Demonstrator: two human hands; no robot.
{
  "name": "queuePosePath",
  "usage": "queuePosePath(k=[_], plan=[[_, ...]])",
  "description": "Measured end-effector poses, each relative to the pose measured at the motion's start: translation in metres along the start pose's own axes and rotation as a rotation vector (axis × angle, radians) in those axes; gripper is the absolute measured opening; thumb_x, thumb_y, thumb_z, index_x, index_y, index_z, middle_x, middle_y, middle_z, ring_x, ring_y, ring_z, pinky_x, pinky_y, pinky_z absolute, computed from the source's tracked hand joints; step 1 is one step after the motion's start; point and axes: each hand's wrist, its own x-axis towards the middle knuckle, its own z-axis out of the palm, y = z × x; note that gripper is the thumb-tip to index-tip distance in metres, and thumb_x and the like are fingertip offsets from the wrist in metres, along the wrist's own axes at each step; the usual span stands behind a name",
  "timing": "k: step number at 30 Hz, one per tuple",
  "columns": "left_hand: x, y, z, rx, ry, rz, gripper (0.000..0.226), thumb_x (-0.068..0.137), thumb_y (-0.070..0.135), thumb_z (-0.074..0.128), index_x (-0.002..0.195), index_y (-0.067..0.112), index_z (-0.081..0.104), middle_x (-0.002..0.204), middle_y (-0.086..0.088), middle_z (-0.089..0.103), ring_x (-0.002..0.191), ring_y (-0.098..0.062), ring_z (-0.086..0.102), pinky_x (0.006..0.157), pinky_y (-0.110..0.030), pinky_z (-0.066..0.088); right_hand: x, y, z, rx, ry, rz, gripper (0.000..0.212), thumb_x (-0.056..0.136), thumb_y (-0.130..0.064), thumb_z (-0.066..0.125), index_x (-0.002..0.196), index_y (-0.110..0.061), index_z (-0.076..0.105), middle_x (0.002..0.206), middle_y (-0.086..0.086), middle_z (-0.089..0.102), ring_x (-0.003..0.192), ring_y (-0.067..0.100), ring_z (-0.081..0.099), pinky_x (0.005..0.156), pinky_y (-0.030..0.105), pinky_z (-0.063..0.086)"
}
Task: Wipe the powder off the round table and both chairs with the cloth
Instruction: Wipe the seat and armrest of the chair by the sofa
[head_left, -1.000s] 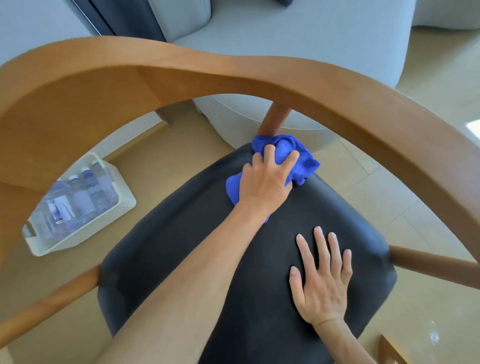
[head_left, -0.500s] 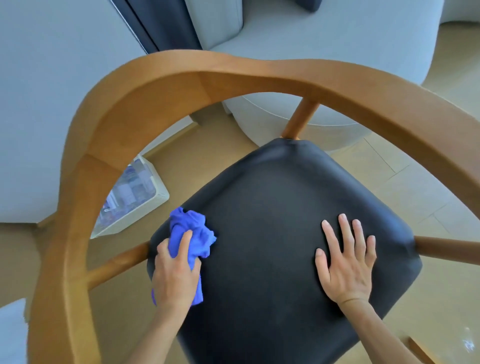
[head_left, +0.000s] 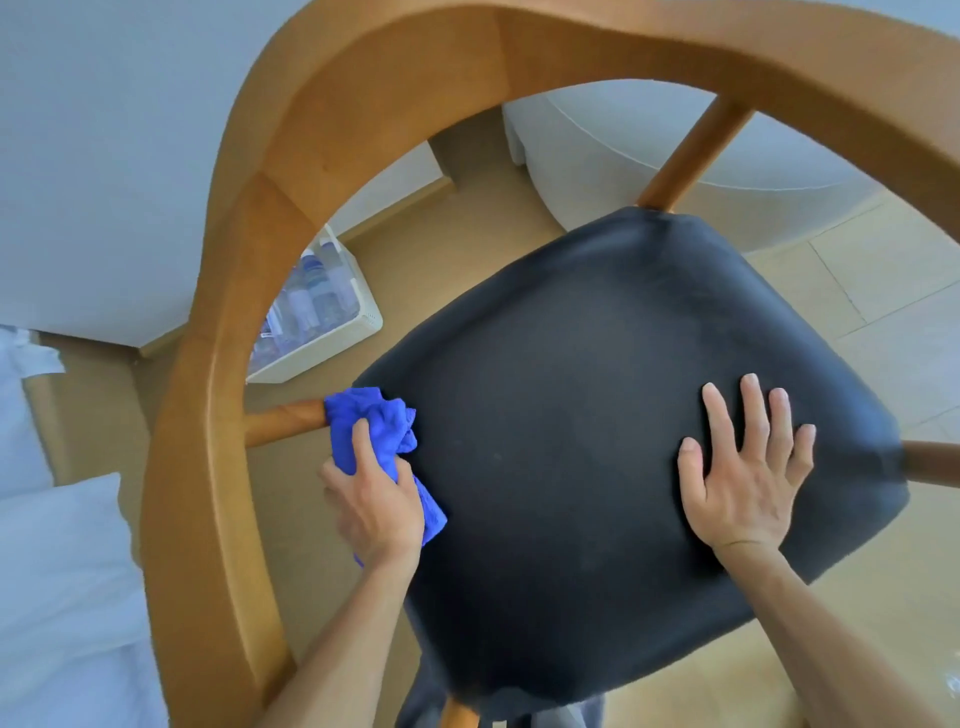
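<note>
Left hand (head_left: 376, 506) grips the bunched blue cloth (head_left: 382, 436) at the left edge of the chair (head_left: 270, 332)'s black seat (head_left: 582, 395), where a wooden strut (head_left: 285, 421) meets the cushion; only its index finger (head_left: 362, 441) shows plainly, the others are tucked out of view. Right hand (head_left: 745, 478) lies flat with fingers spread on the seat's right side. Behind the backrest a white crate of bottles (head_left: 317, 317) is partly hidden. Powder is too faint to make out.
</note>
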Motion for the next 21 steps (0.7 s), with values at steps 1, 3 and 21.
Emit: queuePosePath(k=[1,3,21], plan=[[-0.015,-0.007,0.001,-0.011,0.003,-0.039,0.049,0.087,0.018,0.057,0.131,0.031,0.040,0.109,-0.012,0.039,0.088,-0.036,0.051,0.067,-0.043,0.047,0.000,0.000,0.000,0.000,-0.006,0.002,0.059,0.090,-0.040,0.030,0.145,-0.020,0.038,0.158,0.009,0.019,0.146,0.032,0.011,0.117,0.054,0.003],[-0.054,-0.016,0.004,-0.035,-0.002,-0.136,0.050,0.088,0.019,0.057,0.134,0.028,0.039,0.107,-0.012,0.039,0.087,-0.036,0.051,0.065,-0.040,0.042,0.001,-0.001,-0.001,0.003,-0.018,0.003,0.060,0.090,-0.040,0.029,0.146,-0.019,0.037,0.158,0.008,0.018,0.146,0.032,0.010,0.117,0.054,0.004],[-0.039,0.047,0.020,-0.112,-0.010,-0.067,0.052,0.086,0.016,0.062,0.134,0.021,0.043,0.120,-0.019,0.035,0.092,-0.033,0.047,0.073,-0.042,0.048,0.001,0.001,-0.001,0.010,-0.004,0.017,0.061,0.090,-0.042,0.029,0.147,-0.020,0.037,0.159,0.007,0.017,0.147,0.030,0.009,0.118,0.052,0.001]])
